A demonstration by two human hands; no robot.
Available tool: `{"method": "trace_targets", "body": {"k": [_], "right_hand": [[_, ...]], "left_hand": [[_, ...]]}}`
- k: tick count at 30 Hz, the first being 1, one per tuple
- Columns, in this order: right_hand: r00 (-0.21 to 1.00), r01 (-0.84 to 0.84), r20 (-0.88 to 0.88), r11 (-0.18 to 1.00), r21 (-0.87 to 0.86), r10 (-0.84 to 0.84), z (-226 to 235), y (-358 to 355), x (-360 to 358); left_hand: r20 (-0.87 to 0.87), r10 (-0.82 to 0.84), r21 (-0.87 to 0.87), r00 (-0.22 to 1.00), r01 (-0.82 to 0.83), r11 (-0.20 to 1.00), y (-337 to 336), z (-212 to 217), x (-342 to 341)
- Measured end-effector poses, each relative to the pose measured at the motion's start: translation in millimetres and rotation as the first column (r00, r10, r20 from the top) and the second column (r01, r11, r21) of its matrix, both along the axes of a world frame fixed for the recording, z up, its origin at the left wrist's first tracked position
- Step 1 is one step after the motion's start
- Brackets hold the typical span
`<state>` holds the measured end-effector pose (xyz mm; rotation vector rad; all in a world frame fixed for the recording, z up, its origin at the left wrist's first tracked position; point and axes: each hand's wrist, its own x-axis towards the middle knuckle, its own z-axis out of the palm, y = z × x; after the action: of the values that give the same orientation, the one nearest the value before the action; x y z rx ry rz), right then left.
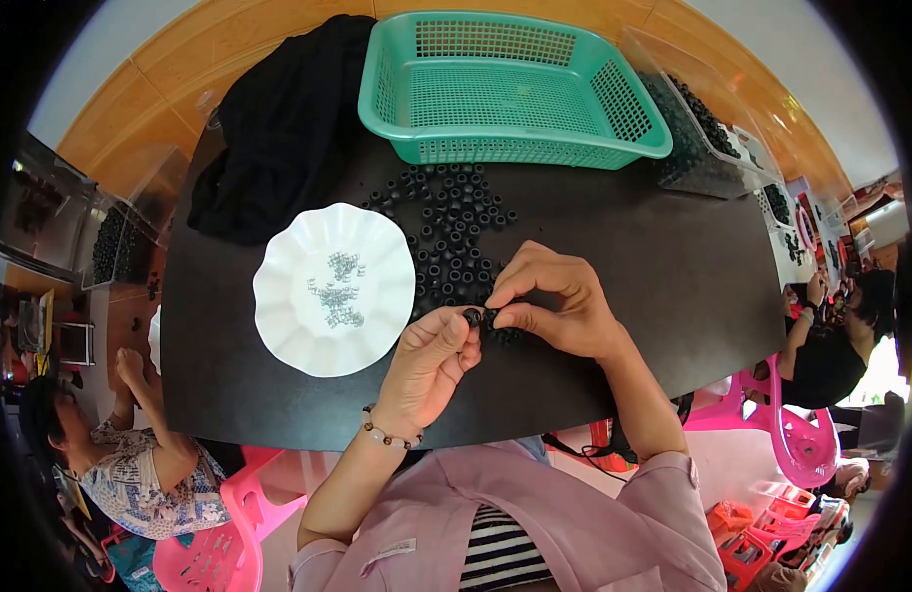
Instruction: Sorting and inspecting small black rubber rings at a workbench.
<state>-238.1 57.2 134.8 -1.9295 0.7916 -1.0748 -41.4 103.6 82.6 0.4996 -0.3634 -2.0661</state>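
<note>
On the dark surface [623,286], the white scalloped dish [333,289] of small metal pieces sits toward the left edge, the heap of black rings [454,237] beside it. Near the front edge, my left hand [428,363] and right hand [554,301] both pinch one black ring [473,317]; I should keep it steady, low over the surface.

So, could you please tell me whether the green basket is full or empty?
Empty: the green basket shows only its bare mesh floor and walls, nothing inside.
</note>
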Motion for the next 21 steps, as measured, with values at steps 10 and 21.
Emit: {"method": "trace_targets", "body": {"k": [10, 21], "right_hand": [[1.0, -0.011, -0.021, 0.999, -0.03, 0.01, -0.2, -0.2, 0.6], [0.999, -0.015, -0.032, 0.999, -0.05, 0.014, 1.1, 0.8, 1.0]], "left_hand": [[0.027, -0.003, -0.014, 1.0, 0.003, 1.0, 0.1, -0.4, -0.5], [0.093, 0.007, -0.021, 0.996, -0.005, 1.0, 1.5, 0.9, 0.0]]}}
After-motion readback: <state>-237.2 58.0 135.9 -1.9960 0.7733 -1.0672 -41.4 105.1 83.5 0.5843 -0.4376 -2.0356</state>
